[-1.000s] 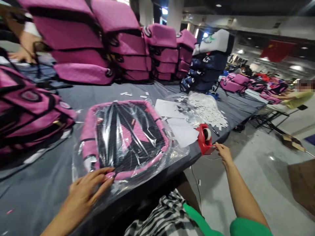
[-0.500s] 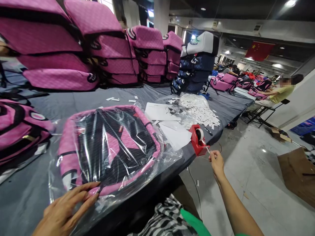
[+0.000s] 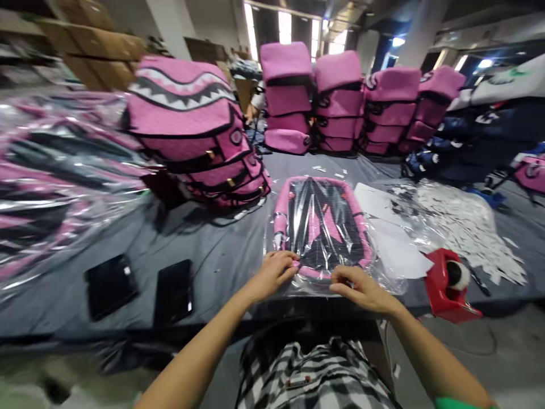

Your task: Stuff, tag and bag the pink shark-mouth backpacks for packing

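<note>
A pink and black backpack in a clear plastic bag (image 3: 322, 224) lies flat on the grey table (image 3: 221, 250) straight ahead of me. My left hand (image 3: 275, 271) rests at the bag's near edge with its fingers curled and pressed onto the plastic. My right hand (image 3: 356, 287) is beside it on the same near edge, fingers bent in a pinch on the plastic. A red tape dispenser (image 3: 449, 284) stands at the table's front edge, to the right of my right hand.
A pile of pink shark-mouth backpacks (image 3: 196, 136) stands left of the bagged one. More pink stacks (image 3: 340, 102) line the back. Bagged backpacks (image 3: 55, 170) lie at far left. Two black flat phones (image 3: 140, 289) sit near the front. White sheets and paper tags (image 3: 464, 227) cover the right.
My view has swung left. My right hand left the tape dispenser and came to the bag's near edge beside my left hand, which went from flat to curled.
</note>
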### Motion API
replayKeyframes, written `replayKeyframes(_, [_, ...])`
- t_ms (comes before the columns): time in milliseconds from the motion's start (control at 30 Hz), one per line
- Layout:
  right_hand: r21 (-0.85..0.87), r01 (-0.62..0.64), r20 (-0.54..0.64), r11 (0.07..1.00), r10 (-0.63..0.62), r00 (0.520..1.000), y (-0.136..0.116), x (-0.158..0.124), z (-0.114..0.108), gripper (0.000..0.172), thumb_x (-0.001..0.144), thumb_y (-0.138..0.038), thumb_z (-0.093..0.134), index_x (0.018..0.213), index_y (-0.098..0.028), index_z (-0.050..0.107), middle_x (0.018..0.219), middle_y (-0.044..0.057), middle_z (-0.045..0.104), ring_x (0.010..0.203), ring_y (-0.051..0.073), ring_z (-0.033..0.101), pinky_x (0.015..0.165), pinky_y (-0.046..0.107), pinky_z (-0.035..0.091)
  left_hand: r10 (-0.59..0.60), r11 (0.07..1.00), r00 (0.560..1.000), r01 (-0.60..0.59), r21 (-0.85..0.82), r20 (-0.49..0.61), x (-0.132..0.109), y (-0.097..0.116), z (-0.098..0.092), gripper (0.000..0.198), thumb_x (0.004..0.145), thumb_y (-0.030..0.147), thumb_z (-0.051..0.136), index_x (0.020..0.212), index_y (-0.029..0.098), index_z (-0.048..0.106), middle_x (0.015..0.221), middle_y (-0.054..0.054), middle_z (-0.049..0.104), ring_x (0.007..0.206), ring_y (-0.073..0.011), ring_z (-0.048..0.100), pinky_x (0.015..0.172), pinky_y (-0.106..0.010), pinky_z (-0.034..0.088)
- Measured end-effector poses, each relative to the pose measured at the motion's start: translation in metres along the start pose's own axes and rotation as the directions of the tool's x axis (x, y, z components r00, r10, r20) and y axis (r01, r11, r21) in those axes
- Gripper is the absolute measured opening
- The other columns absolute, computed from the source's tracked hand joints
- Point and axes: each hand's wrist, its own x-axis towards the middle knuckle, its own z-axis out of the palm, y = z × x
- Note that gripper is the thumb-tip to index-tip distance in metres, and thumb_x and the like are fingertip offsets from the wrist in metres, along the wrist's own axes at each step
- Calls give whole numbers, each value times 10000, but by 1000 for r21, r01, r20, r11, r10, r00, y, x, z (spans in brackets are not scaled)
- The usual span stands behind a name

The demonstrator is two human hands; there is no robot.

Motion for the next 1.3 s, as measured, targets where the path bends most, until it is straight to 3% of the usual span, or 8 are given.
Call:
replayKeyframes(200, [-491,140,501,860,148,853,1,115,-10,140,913,-294,612,846,-171,619,701,-53,513,641,97,438,620,234,285,33,999,999,-32,22,-11,0,-5,6,240,964,341,461,855,213,633,1161,-51,681,1105,-212,587,1083,-452,317])
replayKeyframes(500, [-735,-187,25,652,300,953,17,118,-27,264,783,-378,779,751,-171,618,651,-24,595,609,118,507,560,227,288,71,997,996,-70,19,-57,-1,-10,12,255,993,331,443,850,213,618,1203,-49,677,1131,-208,586,1122,-477,276])
replayKeyframes(800, [-852,-120,64,509,330,942,12,104,42,344,768,-528,718,897,-213,671,799,43,703,782,226,654,597,250,321,19,1000,999,-18,24,-30,0,-8,14,225,973,305,437,893,222,630,1112,-42,696,1084,-209,608,1152,-526,228])
replayKeyframes(933, [-635,-162,61,755,258,964,18,106,17,421,726,-596,740,800,-201,615,681,-7,611,668,164,576,595,236,361,-47,990,993,32,-139,-105,5,-3,-6,179,865,391,602,824,218,622,1170,-53,695,1139,-241,602,1145,-485,280])
replayKeyframes(1000, [-385,-171,-157,907,118,980,23,81,-10,462,781,-661,646,834,-207,582,647,-33,550,610,136,507,583,237,375,-160,959,958,94,-269,-236,9,-10,-20,260,809,475,646,835,219,616,1286,-63,649,1221,-252,562,1124,-432,330])
replayKeyframes(1133, [-187,-303,-779,934,47,625,45,-15,-62,472,828,-698,504,797,-229,542,663,-10,539,581,155,471,594,290,404,-439,865,837,295,-407,-327,23,-43,-34,465,764,655,578,804,193,615,1203,-108,680,1238,-340,543,1092,-486,364])
replayKeyframes(1233, [-118,-617,-916,778,155,370,70,-90,-80,457,728,-725,525,813,-277,559,684,27,593,616,235,569,614,368,445,-488,816,844,350,-461,-224,31,-57,-23,610,760,758,509,803,167,656,982,-126,733,1137,-379,604,1000,-506,450])
replayKeyframes(1300, [-103,-711,-921,695,203,332,85,-122,-78,518,674,-756,532,914,-299,571,835,74,652,740,299,639,661,423,485,-477,787,864,338,-516,-162,33,-54,-11,695,805,781,435,1002,163,687,1061,-119,737,1141,-339,623,981,-469,484])
